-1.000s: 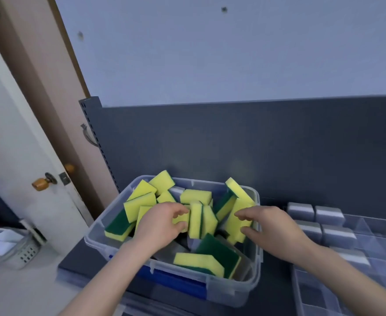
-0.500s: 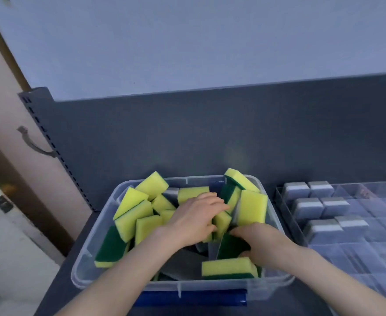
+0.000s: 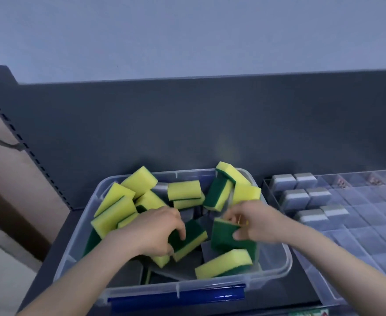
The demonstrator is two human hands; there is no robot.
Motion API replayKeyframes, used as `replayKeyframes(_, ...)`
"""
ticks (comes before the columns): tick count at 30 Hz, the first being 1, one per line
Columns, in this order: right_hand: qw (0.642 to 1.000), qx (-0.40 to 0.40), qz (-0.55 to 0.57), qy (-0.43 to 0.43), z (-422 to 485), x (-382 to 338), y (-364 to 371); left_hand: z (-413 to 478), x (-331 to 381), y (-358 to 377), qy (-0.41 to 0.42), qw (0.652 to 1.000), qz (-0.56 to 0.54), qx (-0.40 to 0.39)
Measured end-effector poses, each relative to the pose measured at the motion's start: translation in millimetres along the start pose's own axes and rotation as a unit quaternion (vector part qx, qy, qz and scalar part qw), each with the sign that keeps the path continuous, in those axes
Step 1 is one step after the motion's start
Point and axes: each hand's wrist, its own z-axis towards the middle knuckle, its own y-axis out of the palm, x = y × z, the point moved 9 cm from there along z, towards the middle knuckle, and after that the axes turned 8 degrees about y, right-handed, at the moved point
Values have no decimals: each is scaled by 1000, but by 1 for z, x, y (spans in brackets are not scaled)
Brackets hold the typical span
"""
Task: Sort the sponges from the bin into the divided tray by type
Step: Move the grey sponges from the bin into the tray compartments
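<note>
Back panel (image 3: pixel 187 124): dark grey, upright along the far edge of the surface.
Surface (image 3: pixel 306 293): dark; carries the bin on the left and the divided tray on the right, just beside each other.
Divided tray (image 3: pixel 381 236): clear, with many small compartments. Six grey sponges (image 3: pixel 301 197) sit in its far-left corner, in three rows of two. No yellow-green piece is visible in it.
Bin (image 3: pixel 77 242): clear, blue latch on the near wall. It holds a loose heap of yellow-green sponges (image 3: pixel 185 190), most of them against the far and left walls.
Left grip (image 3: pixel 151 231): clenched round one sponge (image 3: pixel 189 238) at the bin's centre, green face up, thumb across it.
Right grip (image 3: pixel 256 222): pinching a second sponge (image 3: pixel 224 236) by its green face, low in the bin by the right wall.
Change: half a second ago both hands lay spread in the heap with nothing singled out; each now has one piece. The tray count is unchanged at six.
Meaning (judgement): selection is done for two pieces and the carry to the tray comes next; the yellow-green sort has barely begun.
Hidden: the tray is cut off at the right and near edges. Small reddish items (image 3: pixel 342 183) in its far compartments are too blurred to name. Grey shapes (image 3: pixel 182 270) on the bin floor may be grey sponges; cannot tell. Both hands are motion-blurred.
</note>
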Motion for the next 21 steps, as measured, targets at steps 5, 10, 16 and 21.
replayKeyframes(5,981,164,101,21,5,4,-71,8,8,-20,-35,989,-98,109)
replayKeyframes(10,965,240,101,22,2,11,-79,47,46,-1,-17,990,-109,91)
replayKeyframes(16,961,262,87,2,-4,21,-77,73,52,28,-43,999,-7,-2)
replayKeyframes(21,954,281,103,-2,-5,30,-84,65,44,15,-54,996,-50,43)
